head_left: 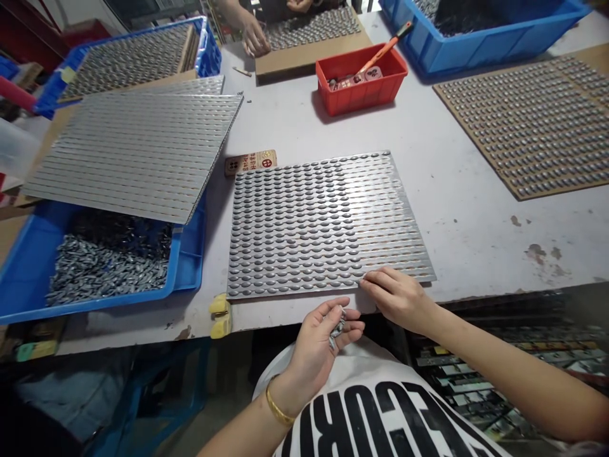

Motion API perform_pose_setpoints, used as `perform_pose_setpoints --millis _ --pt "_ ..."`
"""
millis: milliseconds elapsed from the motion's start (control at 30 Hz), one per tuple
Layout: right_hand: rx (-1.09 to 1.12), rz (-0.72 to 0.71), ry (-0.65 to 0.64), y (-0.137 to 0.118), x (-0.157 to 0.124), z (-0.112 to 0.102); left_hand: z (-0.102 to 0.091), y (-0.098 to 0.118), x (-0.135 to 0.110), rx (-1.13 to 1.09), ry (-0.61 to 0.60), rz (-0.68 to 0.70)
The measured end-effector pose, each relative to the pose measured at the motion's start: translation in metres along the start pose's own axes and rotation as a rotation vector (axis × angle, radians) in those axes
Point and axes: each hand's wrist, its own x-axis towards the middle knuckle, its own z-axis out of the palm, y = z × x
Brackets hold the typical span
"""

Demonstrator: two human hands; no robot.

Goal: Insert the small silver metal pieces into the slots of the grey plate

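A ridged metal tray (404,216) lies on the grey table in front of me, most of its grooves filled with small grey oval metal pieces (295,228); its right part is bare. My left hand (321,343) is cupped below the table edge, closed round a few of these pieces. My right hand (397,297) rests at the tray's near edge with fingertips pinched together against the lowest row; whether a piece is between them I cannot make out.
A blue bin (190,254) of loose metal pieces stands at left, a bare ridged tray (137,152) lying across it. A red box (361,79) with a tool sits behind. A filled cardboard board (533,127) lies at right. Another person's hand (254,38) works on a board opposite.
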Motion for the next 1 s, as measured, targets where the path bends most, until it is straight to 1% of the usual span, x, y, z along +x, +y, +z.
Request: perform_pose_setpoints --millis 267,467,567,633,667,733,800,867,1000 --pt "-0.016 -0.02 -0.01 0.001 0.002 -0.001 0.01 0.007 0.0 0.006 0.019 -0.022" --pt "0.037 -0.003 0.013 0.002 0.002 -0.001 0.01 0.007 -0.001 -0.021 -0.003 0.004" --pt "0.104 0.04 0.06 -0.005 0.005 -0.007 0.01 0.006 0.001 -0.005 -0.017 0.014" --pt "0.205 0.074 0.099 -0.013 0.008 -0.015 0.012 0.006 0.002 0.018 -0.015 0.008" --pt "0.259 0.09 0.106 -0.018 0.01 -0.019 0.013 0.006 0.003 0.029 -0.02 0.013" --pt "0.32 0.111 0.075 -0.027 0.013 -0.027 0.016 0.006 0.004 0.036 -0.037 0.042" --pt "0.298 0.124 0.026 -0.034 0.014 -0.031 0.02 0.005 0.006 0.03 -0.049 0.07" --pt "0.247 0.128 0.007 -0.036 0.013 -0.031 0.023 0.005 0.006 0.026 -0.057 0.063" --pt "0.286 0.156 0.063 -0.03 0.003 -0.028 0.027 0.002 0.009 0.046 -0.071 0.013"
